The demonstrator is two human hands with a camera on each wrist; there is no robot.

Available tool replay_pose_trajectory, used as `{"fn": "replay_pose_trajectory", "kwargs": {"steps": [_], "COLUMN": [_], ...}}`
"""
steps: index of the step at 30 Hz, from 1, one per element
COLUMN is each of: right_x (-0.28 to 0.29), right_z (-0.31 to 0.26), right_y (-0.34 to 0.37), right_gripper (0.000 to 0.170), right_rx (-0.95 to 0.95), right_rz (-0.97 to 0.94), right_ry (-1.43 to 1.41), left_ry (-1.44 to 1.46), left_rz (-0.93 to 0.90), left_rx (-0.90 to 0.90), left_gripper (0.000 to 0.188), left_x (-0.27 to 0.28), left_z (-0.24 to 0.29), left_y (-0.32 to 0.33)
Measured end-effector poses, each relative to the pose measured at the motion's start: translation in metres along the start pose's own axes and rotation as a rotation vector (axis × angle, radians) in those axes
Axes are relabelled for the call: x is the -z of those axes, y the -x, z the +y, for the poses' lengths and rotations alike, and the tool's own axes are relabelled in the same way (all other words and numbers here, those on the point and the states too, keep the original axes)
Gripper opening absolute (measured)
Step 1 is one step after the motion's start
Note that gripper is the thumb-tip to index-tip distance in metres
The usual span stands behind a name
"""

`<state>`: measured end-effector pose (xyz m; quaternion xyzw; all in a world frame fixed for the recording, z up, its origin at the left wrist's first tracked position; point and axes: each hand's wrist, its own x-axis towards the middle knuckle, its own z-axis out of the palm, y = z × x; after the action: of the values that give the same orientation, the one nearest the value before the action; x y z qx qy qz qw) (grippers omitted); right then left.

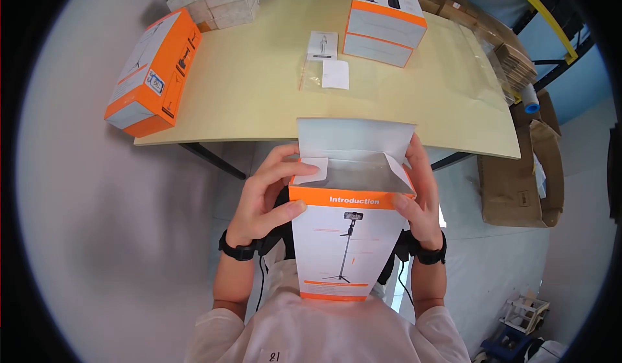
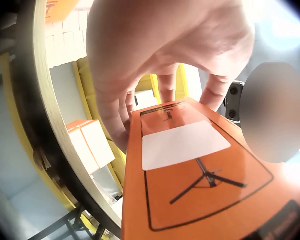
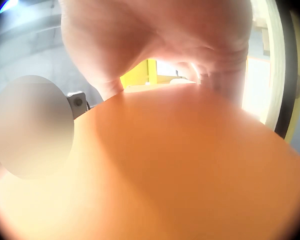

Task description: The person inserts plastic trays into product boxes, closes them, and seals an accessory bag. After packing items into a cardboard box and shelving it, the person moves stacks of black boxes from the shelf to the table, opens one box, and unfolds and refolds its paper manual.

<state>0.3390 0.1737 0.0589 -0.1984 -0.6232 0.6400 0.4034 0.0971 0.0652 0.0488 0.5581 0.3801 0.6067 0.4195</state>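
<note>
Open box [image 1: 346, 246], nearest item: upright against my torso, just off the near edge of the table [image 1: 253, 104]. Its front reads "Introduction"; its rear flap [image 1: 353, 136] stands raised. My left hand [image 1: 265, 194] pinches the left rim, thumb on the front panel, one finger on the white side flap [image 1: 311, 170]. A white label [image 2: 185, 145] marks the orange left side. My right hand [image 1: 422, 201] clamps the right rim, thumb in front. On the table: orange-and-white carton [image 1: 152, 75] at left, printed leaflet [image 1: 322, 44] and white card [image 1: 335, 75] near the middle, second carton [image 1: 383, 23] right of them.
</note>
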Motion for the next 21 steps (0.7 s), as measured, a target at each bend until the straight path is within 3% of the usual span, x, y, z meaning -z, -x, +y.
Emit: {"fn": "replay_pose_trajectory", "kwargs": {"steps": [4, 6, 7, 9, 10, 13, 17, 21], "right_x": [0.008, 0.006, 0.007, 0.011, 0.01, 0.024, 0.026, 0.021], "right_z": [0.009, 0.003, 0.0, -0.004, -0.002, 0.004, 0.004, -0.004], "right_y": [0.006, 0.008, 0.008, 0.003, -0.001, -0.002, -0.006, -0.005], "right_gripper": [0.086, 0.064, 0.064, 0.046, 0.031, 0.026, 0.023, 0.025], "right_rx": [0.072, -0.111, -0.112, -0.159, -0.085, -0.052, -0.068, -0.062], "right_rz": [-0.091, 0.113, 0.116, 0.058, 0.048, -0.086, -0.078, -0.143], "right_ry": [-0.092, -0.375, -0.375, -0.123, -0.187, -0.047, -0.067, -0.125], "left_ry": [-0.005, 0.011, 0.026, 0.005, -0.017, -0.026, -0.068, -0.044], "left_rz": [-0.046, -0.032, -0.02, 0.007, 0.037, 0.069, 0.106, 0.151], "left_rx": [-0.004, 0.011, 0.026, 0.047, 0.065, 0.062, 0.14, 0.041], "left_gripper": [0.037, 0.035, 0.034, 0.033, 0.032, 0.032, 0.038, 0.034], "left_x": [0.003, 0.001, -0.001, -0.005, -0.007, -0.013, -0.021, -0.022], "left_z": [0.0, -0.001, -0.001, -0.002, -0.002, 0.0, 0.0, -0.002], "left_y": [0.001, 0.002, 0.002, 0.002, 0.002, -0.002, -0.001, -0.003]}}
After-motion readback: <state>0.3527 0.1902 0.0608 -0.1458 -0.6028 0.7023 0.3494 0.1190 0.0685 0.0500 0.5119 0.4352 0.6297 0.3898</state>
